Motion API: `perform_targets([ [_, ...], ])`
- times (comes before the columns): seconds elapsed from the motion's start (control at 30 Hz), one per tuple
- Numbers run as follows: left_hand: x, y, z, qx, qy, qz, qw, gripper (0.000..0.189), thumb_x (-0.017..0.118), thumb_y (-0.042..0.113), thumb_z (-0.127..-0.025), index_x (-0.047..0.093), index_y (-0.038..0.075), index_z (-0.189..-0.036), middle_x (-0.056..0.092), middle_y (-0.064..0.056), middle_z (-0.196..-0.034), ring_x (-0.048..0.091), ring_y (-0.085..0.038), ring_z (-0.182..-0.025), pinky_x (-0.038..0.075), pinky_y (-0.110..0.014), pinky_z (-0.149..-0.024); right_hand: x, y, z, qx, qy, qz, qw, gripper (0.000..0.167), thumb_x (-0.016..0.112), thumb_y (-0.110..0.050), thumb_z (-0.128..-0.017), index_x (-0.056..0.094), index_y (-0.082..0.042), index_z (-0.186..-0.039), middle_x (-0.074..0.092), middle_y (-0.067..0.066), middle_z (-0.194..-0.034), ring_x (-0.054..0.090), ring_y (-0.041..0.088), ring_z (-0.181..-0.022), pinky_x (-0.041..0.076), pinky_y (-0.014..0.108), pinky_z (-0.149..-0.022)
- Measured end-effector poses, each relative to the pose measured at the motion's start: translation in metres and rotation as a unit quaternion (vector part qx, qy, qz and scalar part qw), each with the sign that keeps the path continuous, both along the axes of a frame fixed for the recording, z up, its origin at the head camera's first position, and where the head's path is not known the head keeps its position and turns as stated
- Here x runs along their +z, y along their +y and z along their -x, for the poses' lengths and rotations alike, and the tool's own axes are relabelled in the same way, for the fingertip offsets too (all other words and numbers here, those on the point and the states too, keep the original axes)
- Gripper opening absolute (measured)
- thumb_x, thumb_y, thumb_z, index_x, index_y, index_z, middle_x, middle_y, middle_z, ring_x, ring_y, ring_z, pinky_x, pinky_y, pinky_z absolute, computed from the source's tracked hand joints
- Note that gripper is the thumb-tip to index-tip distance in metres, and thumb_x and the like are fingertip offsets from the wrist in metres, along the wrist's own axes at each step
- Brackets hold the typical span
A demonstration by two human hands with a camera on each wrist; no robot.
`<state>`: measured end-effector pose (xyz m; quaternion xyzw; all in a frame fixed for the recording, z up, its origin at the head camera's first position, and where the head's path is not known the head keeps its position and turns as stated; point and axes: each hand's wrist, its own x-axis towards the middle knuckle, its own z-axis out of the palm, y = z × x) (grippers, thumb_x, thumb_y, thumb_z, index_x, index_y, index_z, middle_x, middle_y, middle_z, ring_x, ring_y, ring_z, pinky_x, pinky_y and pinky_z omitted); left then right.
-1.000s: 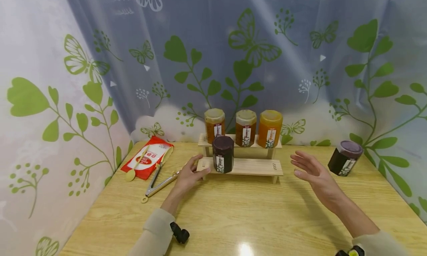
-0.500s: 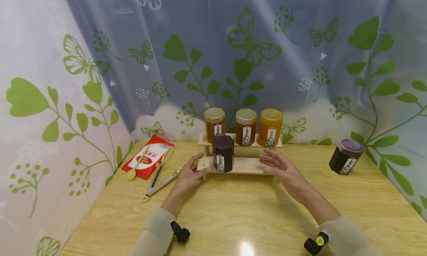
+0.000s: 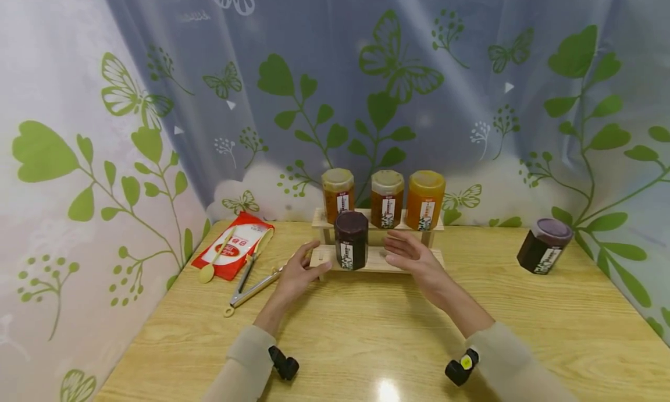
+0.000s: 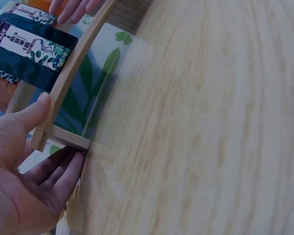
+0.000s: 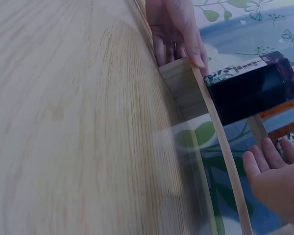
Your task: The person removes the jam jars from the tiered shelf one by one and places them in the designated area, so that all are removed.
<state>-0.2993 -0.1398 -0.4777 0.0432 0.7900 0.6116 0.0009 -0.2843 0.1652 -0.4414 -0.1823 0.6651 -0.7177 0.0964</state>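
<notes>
A two-tier wooden shelf (image 3: pixel 378 263) stands near the back of the table. My left hand (image 3: pixel 295 275) grips its left end; in the left wrist view the thumb lies on the lower tier's edge and the fingers are at the leg. On the lower tier, left of its middle, stands a dark purple jam jar (image 3: pixel 352 240) upright. My right hand (image 3: pixel 419 267), fingers loosely extended, is over the right half of that tier, a small gap from the jar, holding nothing. The upper tier bears an amber jar (image 3: pixel 337 199), a brown-amber jar (image 3: pixel 387 203) and an orange jar (image 3: pixel 426 202).
Another dark jar (image 3: pixel 544 248) with a purple lid stands on the table at the far right. Left of the shelf lie a red and white packet (image 3: pixel 251 223), a pale yellow spoon (image 3: pixel 206 273) and metal tongs (image 3: pixel 256 290). A patterned curtain (image 3: pixel 335 35) hangs behind the table.
My right hand has come leftward from beside the shelf to over the lower tier, close to the dark jar. The left hand and the jars stay where they were.
</notes>
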Motion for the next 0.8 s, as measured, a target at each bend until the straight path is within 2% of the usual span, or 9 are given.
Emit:
perform_targets([
  [0.13,0.013,0.003,-0.009,0.003,-0.002,0.0,1.0,0.068,0.077,0.014,-0.096,0.047,0.013,-0.157,0.072,-0.018,-0.107,0.057,-0.048,-0.084,0.045,-0.04,-0.067,0.001,-0.013,0.005,-0.007,-0.002,0.001,1.0,0.069,0.065,-0.009,-0.102,0.031,-0.007,-0.163,0.036,0.019,-0.164,0.034,0.037,-0.152,0.031,0.046,-0.121],
  [0.23,0.022,0.005,-0.016,0.0,0.005,0.0,1.0,0.066,0.076,0.013,-0.097,0.047,0.009,-0.156,0.072,-0.019,-0.11,0.058,-0.045,-0.084,0.045,-0.04,-0.066,0.002,-0.024,0.007,-0.012,-0.008,0.005,0.9999,0.069,0.064,-0.006,-0.102,0.031,-0.007,-0.162,0.036,0.019,-0.164,0.033,0.038,-0.151,0.025,0.055,-0.122],
  [0.37,0.026,0.006,-0.02,-0.004,0.011,-0.001,0.9999,0.065,0.075,0.013,-0.097,0.047,0.006,-0.155,0.07,-0.023,-0.12,0.061,-0.039,-0.085,0.047,-0.039,-0.067,0.003,-0.036,0.008,-0.015,-0.017,0.009,0.9997,0.072,0.067,-0.006,-0.1,0.031,-0.009,-0.163,0.034,0.017,-0.165,0.031,0.037,-0.152,0.023,0.057,-0.123],
  [0.47,0.026,0.006,-0.02,-0.004,0.005,-0.005,1.0,0.066,0.076,0.012,-0.097,0.047,0.008,-0.156,0.069,-0.023,-0.124,0.061,-0.041,-0.087,0.048,-0.041,-0.069,0.004,-0.045,0.009,-0.02,-0.019,0.004,0.9996,0.076,0.07,-0.008,-0.098,0.031,-0.011,-0.163,0.035,0.016,-0.165,0.031,0.036,-0.153,0.021,0.057,-0.123],
  [0.73,0.025,0.006,-0.019,-0.006,0.011,-0.014,0.9998,0.066,0.076,0.011,-0.097,0.047,0.006,-0.155,0.073,-0.019,-0.108,0.058,-0.051,-0.087,0.049,-0.04,-0.067,0.0,-0.064,0.013,-0.049,-0.031,-0.001,0.9983,0.082,0.076,-0.01,-0.094,0.032,-0.015,-0.163,0.039,0.015,-0.162,0.036,0.035,-0.15,0.026,0.056,-0.122],
  [0.8,0.026,0.006,-0.02,-0.008,0.011,-0.015,0.9998,0.065,0.076,0.011,-0.097,0.047,0.006,-0.155,0.073,-0.02,-0.11,0.059,-0.052,-0.088,0.05,-0.042,-0.068,0.0,-0.068,0.015,-0.058,-0.035,0.0,0.9977,0.081,0.077,-0.009,-0.093,0.033,-0.015,-0.162,0.041,0.015,-0.16,0.038,0.035,-0.148,0.028,0.055,-0.121],
])
